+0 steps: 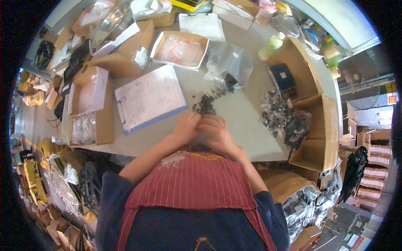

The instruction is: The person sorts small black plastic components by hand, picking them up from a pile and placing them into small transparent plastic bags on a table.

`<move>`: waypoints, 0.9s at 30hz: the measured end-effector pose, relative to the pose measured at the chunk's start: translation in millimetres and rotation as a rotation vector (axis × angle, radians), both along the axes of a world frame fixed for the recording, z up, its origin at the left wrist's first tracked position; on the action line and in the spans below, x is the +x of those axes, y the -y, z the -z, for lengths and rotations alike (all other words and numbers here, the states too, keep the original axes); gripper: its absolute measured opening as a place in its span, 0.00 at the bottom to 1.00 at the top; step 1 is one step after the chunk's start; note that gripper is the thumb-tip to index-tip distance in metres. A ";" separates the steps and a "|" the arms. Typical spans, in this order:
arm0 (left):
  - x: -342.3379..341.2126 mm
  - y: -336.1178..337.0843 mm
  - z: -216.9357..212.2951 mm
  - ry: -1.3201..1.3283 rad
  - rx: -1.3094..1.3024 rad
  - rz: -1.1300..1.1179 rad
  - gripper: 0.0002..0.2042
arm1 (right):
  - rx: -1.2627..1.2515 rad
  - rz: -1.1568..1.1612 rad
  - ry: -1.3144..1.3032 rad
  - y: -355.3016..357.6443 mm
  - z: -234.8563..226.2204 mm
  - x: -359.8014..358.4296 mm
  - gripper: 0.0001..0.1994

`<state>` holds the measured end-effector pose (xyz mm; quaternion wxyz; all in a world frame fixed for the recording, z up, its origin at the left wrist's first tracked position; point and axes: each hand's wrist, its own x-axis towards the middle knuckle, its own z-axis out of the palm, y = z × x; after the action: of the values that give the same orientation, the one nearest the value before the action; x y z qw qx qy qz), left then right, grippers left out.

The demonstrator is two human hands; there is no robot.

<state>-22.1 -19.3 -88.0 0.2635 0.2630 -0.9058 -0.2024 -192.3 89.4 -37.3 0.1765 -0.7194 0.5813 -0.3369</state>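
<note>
The left hand [185,126] and right hand [215,133] touch at the near edge of the grey table [243,121], fingers curled; what they grip is hidden. A pile of small dark parts [205,104] lies just past them. Left sits a brown cardboard box of clear bags [86,123], then a blue clipboard with paper [148,98]. Right stands a clear bag of dark parts [276,113].
</note>
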 end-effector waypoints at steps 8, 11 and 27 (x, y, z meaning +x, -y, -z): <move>5.0 -2.9 21.4 0.101 0.391 -0.026 0.15 | 0.129 0.355 -0.026 30.3 46.4 -32.9 0.24; -0.4 -6.1 16.2 0.043 0.480 0.042 0.15 | 0.134 0.190 -0.034 42.1 52.8 -40.0 0.20; -13.4 -5.2 5.9 -0.104 0.629 0.149 0.18 | 0.185 0.283 0.017 11.8 58.8 -59.8 0.15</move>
<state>-35.5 -14.2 -93.9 0.1994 0.2537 -0.8010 -0.5042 -252.1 77.6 -96.0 0.1976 -0.6080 0.7038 -0.3096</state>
